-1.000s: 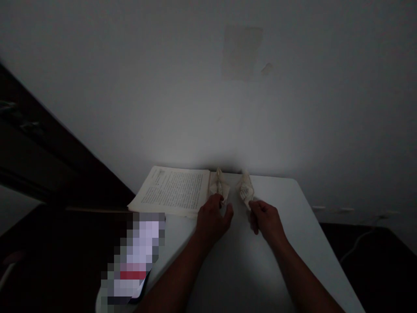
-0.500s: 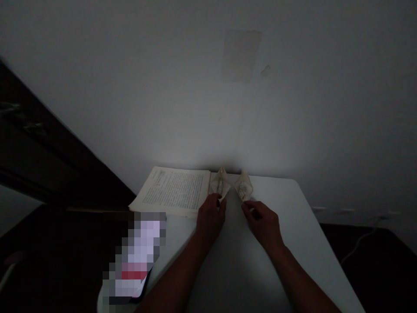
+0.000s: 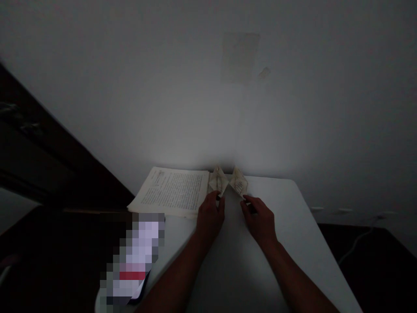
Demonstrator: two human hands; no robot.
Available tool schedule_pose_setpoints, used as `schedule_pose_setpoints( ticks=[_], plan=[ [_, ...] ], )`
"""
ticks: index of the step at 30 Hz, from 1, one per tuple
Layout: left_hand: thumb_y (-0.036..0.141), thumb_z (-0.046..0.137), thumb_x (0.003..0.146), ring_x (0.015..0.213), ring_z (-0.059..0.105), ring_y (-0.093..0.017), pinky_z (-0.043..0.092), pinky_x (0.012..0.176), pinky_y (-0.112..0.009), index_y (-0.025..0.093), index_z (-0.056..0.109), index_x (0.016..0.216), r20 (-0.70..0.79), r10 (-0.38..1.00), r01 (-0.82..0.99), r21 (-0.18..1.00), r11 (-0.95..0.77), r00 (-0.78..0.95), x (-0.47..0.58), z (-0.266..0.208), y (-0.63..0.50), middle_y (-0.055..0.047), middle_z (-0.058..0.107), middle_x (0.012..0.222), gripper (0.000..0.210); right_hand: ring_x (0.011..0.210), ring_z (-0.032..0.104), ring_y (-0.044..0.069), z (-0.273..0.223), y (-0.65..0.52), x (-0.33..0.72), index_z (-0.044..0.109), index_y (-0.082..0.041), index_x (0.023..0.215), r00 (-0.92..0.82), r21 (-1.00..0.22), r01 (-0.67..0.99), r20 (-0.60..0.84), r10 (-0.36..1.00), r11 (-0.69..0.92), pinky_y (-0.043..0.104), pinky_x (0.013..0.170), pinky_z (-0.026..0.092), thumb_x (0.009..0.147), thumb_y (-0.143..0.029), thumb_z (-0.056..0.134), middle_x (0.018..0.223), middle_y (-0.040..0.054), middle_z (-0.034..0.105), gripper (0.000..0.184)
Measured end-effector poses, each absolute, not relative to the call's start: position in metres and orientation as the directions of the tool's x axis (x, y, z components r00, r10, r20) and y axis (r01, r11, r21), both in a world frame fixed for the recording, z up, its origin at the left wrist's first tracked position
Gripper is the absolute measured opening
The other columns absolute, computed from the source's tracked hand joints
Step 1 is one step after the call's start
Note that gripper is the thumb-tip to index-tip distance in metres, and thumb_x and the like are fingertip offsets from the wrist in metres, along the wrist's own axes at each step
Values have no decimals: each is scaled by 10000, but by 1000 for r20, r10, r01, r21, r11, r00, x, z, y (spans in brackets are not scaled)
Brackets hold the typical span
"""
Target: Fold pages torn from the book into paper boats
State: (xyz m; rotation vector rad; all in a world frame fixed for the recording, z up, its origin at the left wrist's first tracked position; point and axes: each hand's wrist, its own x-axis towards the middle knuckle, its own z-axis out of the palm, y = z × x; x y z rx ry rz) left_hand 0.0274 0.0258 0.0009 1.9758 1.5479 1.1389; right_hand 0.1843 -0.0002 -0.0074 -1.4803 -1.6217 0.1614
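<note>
Left folded paper [image 3: 218,179], beside the right edge of the book [image 3: 176,189], was pinched at its near end by the left hand [image 3: 210,216]; right folded paper [image 3: 239,179], close alongside, was pinched likewise by the right hand [image 3: 260,218]; lit phone [image 3: 138,256] lay nearer, on the white table [image 3: 280,195].

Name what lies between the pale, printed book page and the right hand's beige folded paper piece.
In the head view, another beige, folded paper piece lies between them, its near end at the left hand.
</note>
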Motion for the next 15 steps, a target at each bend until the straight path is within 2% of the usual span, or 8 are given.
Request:
schedule_pose_setpoints(
  ticks=[4, 11, 15],
  plan=[
    [249, 438, 884, 835, 609, -191, 469, 768, -321, 179, 510, 1043, 374, 926, 630, 707, -322, 55, 27, 3, 25, -80, 612, 940, 189, 647, 585, 130, -7, -1, 183, 610, -171, 1014, 138, -643, 718, 507, 851, 267, 282, 671, 498, 863, -299, 478, 864, 54, 634, 239],
    [202, 454, 861, 772, 587, -176, 470, 736, -316, 167, 487, 1039, 389, 921, 642, 701, -311, 21, 27, 3, 24, -69, 595, 878, 185, 759, 617, 156, -12, 1, 186, 614, -194, 970, 145, -657, 706, 499, 854, 265, 290, 719, 504, 866, -251, 452, 894, 51, 653, 201],
    [190, 447, 860, 783, 590, -174, 468, 726, -307, 175, 486, 1014, 383, 924, 633, 712, -305, 14, 27, 2, 24, -64, 590, 877, 159, 729, 611, 146, -11, 0, 185, 610, -189, 986, 153, -660, 702, 507, 849, 267, 281, 712, 499, 867, -261, 454, 906, 54, 651, 209]
  ],
)
